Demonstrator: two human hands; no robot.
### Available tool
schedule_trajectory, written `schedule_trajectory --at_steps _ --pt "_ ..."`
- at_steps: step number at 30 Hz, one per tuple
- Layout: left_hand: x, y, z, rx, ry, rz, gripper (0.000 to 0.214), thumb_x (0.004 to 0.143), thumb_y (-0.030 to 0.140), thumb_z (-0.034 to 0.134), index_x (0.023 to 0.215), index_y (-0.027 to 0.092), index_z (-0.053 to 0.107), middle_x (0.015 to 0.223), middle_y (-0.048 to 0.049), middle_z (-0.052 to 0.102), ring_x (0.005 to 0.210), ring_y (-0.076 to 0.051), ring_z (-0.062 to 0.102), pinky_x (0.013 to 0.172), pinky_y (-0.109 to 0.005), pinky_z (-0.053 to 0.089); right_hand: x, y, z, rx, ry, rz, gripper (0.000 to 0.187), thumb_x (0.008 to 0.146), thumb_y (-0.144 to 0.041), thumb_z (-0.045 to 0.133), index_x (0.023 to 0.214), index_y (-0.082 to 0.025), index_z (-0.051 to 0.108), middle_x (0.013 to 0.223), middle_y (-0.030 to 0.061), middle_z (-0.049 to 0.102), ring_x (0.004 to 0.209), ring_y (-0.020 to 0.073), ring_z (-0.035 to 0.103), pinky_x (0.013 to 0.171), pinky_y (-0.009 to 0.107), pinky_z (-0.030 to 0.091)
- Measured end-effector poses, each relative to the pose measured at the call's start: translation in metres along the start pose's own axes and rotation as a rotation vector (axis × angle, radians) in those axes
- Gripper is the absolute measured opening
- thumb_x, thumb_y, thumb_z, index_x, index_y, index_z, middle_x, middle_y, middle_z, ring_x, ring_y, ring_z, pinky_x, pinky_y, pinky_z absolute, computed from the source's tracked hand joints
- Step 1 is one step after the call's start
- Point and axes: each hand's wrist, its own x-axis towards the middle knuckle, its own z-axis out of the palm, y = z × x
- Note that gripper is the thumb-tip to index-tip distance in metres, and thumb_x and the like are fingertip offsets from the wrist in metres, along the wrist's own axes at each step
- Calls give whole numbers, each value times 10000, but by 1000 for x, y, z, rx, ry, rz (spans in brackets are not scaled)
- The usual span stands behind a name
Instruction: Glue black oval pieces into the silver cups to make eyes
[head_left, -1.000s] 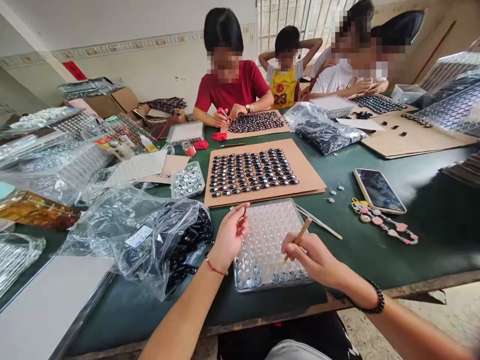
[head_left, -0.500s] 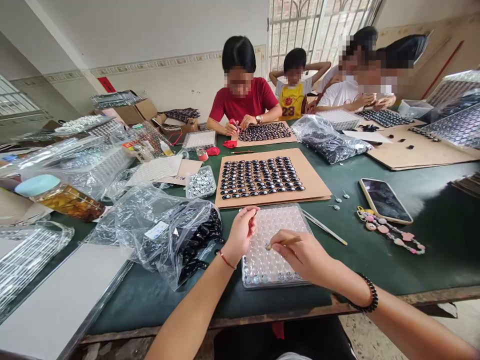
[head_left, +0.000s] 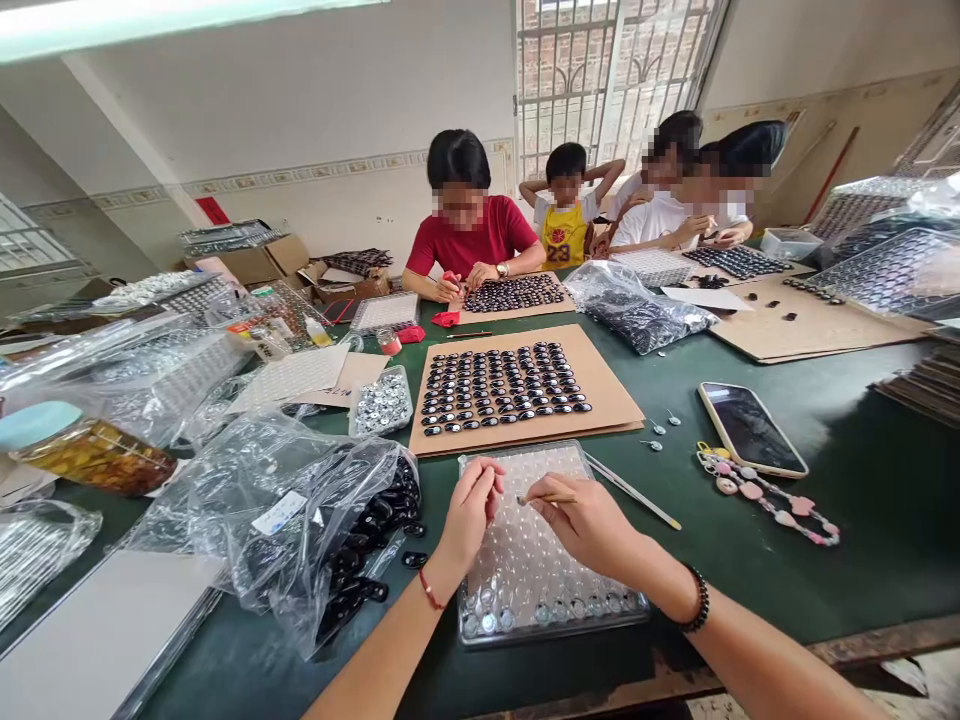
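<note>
My left hand point(head_left: 469, 510) hovers over the clear dimpled tray point(head_left: 540, 585), fingers pinched together on something too small to make out. My right hand point(head_left: 589, 520) grips a thin wooden stick point(head_left: 546, 498) whose tip points left toward the left fingertips. The tray lies on the green table's near edge, with a few clear gems in its front rows. Just behind it lies a cardboard sheet point(head_left: 607, 385) covered with rows of dark oval pieces. A plastic bag point(head_left: 300, 500) of black oval pieces sits left of my left hand.
A phone point(head_left: 751, 428) and a pastel charm strap point(head_left: 772, 498) lie to the right, tweezers point(head_left: 634, 490) beside the tray. A small box of silvery gems point(head_left: 379, 400) sits left of the cardboard. Several people work at the far side. Stacked trays and bags crowd the left.
The view tilted upward. My right hand swung the stick from pointing down at the tray to lying level, its tip brought close to my left fingertips.
</note>
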Motion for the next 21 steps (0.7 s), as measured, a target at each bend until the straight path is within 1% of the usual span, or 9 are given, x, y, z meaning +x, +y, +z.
schedule_trajectory --at_steps 1,3,6,8,9,11,15,19,21 --pt "0 0 0 44 -7 3 165 773 340 474 778 195 553 612 36 484 450 -77 359 429 -188 251 -1 -1 0 -4 -6 -1 214 939 -208 325 902 -174 533 805 48 576 689 160 545 613 248 383" --pt "-1 3 2 224 -26 49 165 756 329 505 783 196 600 641 14 536 512 -111 419 491 -209 305 -1 -2 0 -20 -12 0 203 935 -208 334 907 -173 532 803 48 574 683 162 544 609 249 377" --pt "-4 6 5 518 -82 191 168 744 318 535 795 210 655 771 -35 619 692 -184 511 645 -254 354 -1 -1 0 -30 -2 -1 201 931 -209 329 931 -174 527 817 48 572 694 170 541 602 252 368" --pt "-6 5 6 632 -109 268 170 770 306 508 803 230 656 810 -45 634 768 -205 532 698 -264 348 -1 0 0 -35 9 -2 221 935 -210 309 938 -175 527 821 47 572 693 170 537 594 253 362" --pt "-7 4 6 676 -113 298 173 784 298 490 794 235 651 814 -47 635 776 -204 538 700 -262 346 -1 0 0 -38 12 -2 234 938 -211 297 935 -175 528 821 47 573 687 168 534 589 253 360" --pt "-8 1 5 761 -107 331 184 806 293 457 769 235 629 771 -41 626 718 -187 541 655 -250 341 -1 -1 1 -44 13 -3 256 944 -217 279 927 -174 531 814 47 573 667 162 530 576 252 354" --pt "-4 -3 1 867 -86 321 227 832 301 405 687 218 557 640 -11 557 594 -157 489 568 -235 296 -1 -2 1 -29 25 4 267 950 -233 277 911 -172 534 797 46 573 654 160 526 572 253 345" --pt "0 -2 -1 884 -111 266 287 855 323 342 663 203 519 606 -2 524 573 -148 460 548 -236 281 0 0 2 28 101 46 266 951 -262 299 884 -172 540 759 38 575 632 153 524 573 245 344" --pt "0 -2 -1 924 -80 274 288 854 340 334 698 201 532 640 -5 546 599 -151 478 562 -238 291 -1 2 3 35 153 63 268 951 -282 314 873 -173 546 735 33 579 615 148 525 556 237 341"
